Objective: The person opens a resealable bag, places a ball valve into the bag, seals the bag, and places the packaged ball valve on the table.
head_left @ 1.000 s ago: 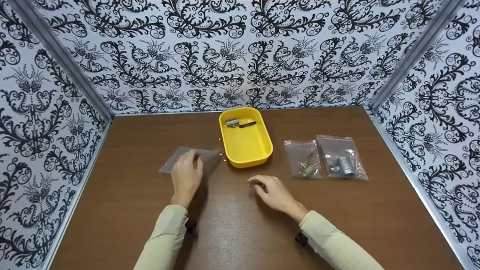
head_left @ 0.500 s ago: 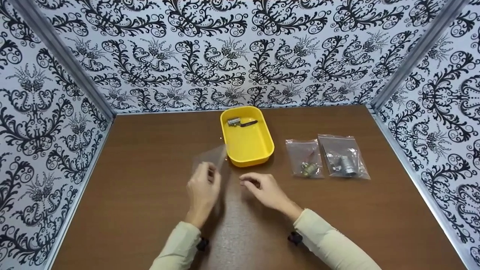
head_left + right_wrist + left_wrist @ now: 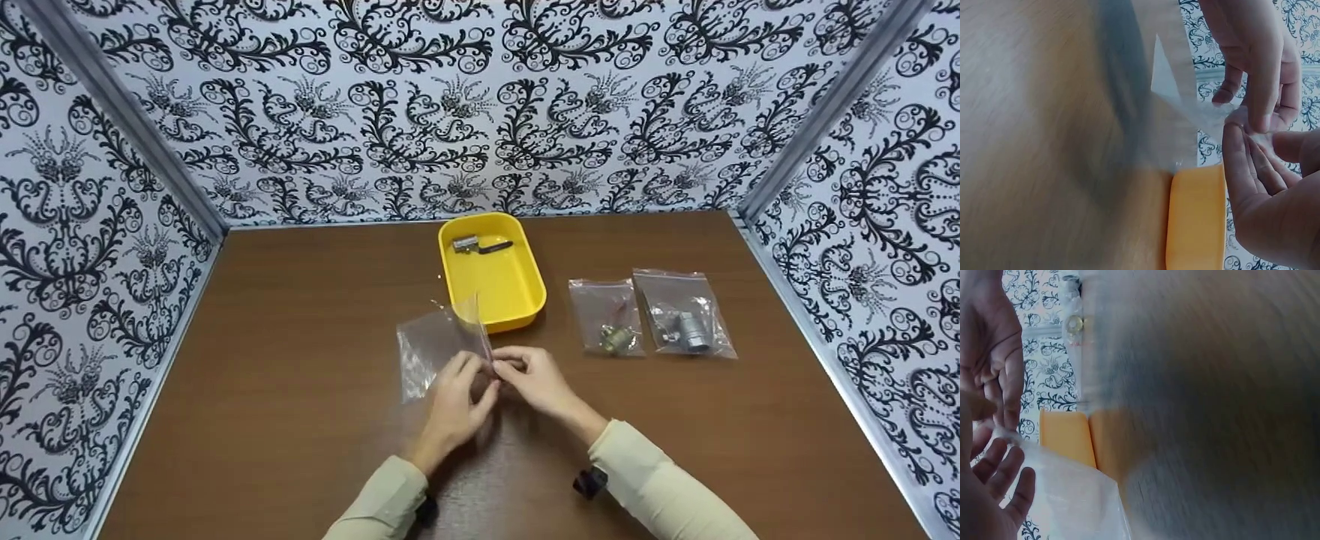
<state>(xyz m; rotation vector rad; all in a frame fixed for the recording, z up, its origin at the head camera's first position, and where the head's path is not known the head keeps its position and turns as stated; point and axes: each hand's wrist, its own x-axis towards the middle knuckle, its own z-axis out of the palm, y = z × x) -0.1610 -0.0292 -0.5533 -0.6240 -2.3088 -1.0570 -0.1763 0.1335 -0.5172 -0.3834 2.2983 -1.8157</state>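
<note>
A clear plastic zip bag (image 3: 431, 349) is held up between both hands, just in front of the yellow tray (image 3: 501, 289). My left hand (image 3: 454, 401) pinches the bag near its right edge. Thumb and fingers of my right hand (image 3: 544, 382) meet at that same edge and pinch it. In the right wrist view, the two hands' fingertips come together on the crumpled bag (image 3: 1207, 115). The left wrist view shows the bag (image 3: 1072, 495) hanging flat below the fingers, with no part visible inside.
In the tray's far end lies a metal ball valve (image 3: 466, 244) with a black lever. To the right lie two zip bags, one with a brass fitting (image 3: 616, 339), the other with a larger grey metal fitting (image 3: 691, 334). Patterned walls enclose the brown table (image 3: 285, 300).
My left hand has carried the bag from the left of the table rightward to my right hand. My right hand has shifted slightly left and now pinches the bag's edge.
</note>
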